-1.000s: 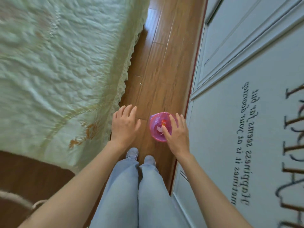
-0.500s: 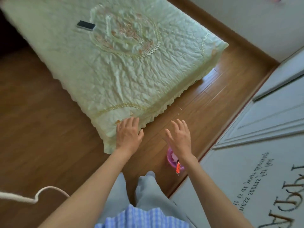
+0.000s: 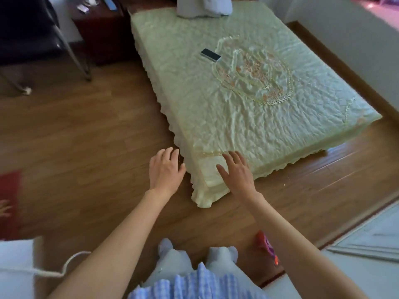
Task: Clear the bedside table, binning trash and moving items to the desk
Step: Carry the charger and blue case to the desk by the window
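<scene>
My left hand (image 3: 165,169) hovers over the wood floor beside the bed's near corner, fingers apart and empty. My right hand (image 3: 237,171) is spread over that corner of the pale green bedspread (image 3: 248,117), holding nothing. The pink bin (image 3: 266,248) sits on the floor by my right forearm, which mostly hides it; something red shows in it. Far back at the top left stands the dark red bedside table (image 3: 101,24), with small items (image 3: 84,7) on its top that are too blurred to name.
A dark phone (image 3: 211,55) lies on the bed, and folded white bedding (image 3: 204,6) is at its head. A chair's metal legs (image 3: 74,55) stand left of the bedside table. A white cord (image 3: 71,262) trails at lower left. White cabinet doors (image 3: 367,244) are at right.
The view has swung from the floor by the bin up and left across the bed toward the bedside table. My right hand has left the bin; both hands stay empty.
</scene>
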Demonstrator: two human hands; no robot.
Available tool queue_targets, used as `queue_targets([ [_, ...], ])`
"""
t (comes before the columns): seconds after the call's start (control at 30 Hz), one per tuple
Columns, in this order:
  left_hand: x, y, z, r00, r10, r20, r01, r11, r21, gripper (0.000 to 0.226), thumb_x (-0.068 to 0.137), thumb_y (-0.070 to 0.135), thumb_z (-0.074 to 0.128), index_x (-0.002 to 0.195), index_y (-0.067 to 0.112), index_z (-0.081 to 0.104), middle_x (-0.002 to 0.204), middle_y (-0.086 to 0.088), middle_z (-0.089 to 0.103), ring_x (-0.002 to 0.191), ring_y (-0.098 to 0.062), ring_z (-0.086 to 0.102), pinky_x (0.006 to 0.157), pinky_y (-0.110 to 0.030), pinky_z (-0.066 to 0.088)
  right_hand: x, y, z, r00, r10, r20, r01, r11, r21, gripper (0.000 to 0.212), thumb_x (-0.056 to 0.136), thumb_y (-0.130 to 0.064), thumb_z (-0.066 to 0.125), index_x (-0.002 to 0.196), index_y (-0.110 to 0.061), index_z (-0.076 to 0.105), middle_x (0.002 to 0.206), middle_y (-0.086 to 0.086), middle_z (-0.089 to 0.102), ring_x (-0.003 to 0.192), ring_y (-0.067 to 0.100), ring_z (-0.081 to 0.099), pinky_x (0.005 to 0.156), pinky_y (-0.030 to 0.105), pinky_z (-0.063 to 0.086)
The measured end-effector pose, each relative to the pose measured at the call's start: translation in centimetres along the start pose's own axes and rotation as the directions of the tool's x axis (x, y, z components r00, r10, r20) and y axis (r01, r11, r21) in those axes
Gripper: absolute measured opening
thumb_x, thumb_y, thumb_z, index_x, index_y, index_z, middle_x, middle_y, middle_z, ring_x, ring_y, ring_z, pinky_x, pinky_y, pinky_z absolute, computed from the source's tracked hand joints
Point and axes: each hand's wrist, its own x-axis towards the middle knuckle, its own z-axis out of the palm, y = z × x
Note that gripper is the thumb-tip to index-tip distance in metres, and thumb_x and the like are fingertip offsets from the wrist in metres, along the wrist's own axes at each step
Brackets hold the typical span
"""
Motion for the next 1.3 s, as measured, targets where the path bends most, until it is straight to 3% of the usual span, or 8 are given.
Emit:
queue_targets([
  [0.33,5.7,-13.0,-6.1,0.988,-0.103,-0.116,0.107,0.994,0.023,0.045,0.089,0.031,0.055,0.127,0.007,0.054,0.132,-0.011,0.054,0.124,-0.029,0.046,0.099,-0.045,0.037,9.4,-13.7,0.1,0.989,-0.151,-0.005,0.151,0.988,-0.032,0.048,0.098,-0.044,0.037,0.139,-0.019,0.041,0.15,0.005,0.035,0.143,0.023,0.019,0.114,0.041,0.019],
  [0.87,29.5,-20.2,-13.5,0.93,-0.263,-0.258,0.299,0.948,0.112,0.047,0.092,0.037,0.05,0.131,0.011,0.051,0.135,-0.009,0.052,0.125,-0.027,0.045,0.1,-0.042,0.038,37.9,-22.8,-4.3,0.921,-0.373,-0.107,0.377,0.926,0.019,0.046,0.097,-0.04,0.041,0.136,-0.015,0.044,0.146,0.011,0.039,0.14,0.027,0.027,0.112,0.044,0.026],
  [1.0,35.8,-20.9,-15.5,0.914,-0.261,-0.31,0.31,0.943,0.121,0.046,0.091,0.036,0.052,0.13,0.01,0.052,0.134,-0.011,0.053,0.125,-0.027,0.046,0.1,-0.042,0.039,45.5,-24.6,-6.4,0.901,-0.415,-0.125,0.42,0.908,0.007,0.046,0.097,-0.04,0.042,0.135,-0.015,0.045,0.146,0.01,0.04,0.14,0.027,0.027,0.11,0.044,0.027],
  [1.3,48.0,-26.0,-16.4,0.921,-0.264,-0.287,0.311,0.941,0.132,0.047,0.092,0.038,0.05,0.131,0.012,0.05,0.135,-0.01,0.052,0.125,-0.026,0.046,0.101,-0.042,0.04,58.7,-29.4,-5.9,0.872,-0.476,-0.113,0.477,0.879,-0.018,0.047,0.096,-0.039,0.043,0.135,-0.013,0.046,0.144,0.01,0.043,0.138,0.026,0.029,0.111,0.043,0.027],
])
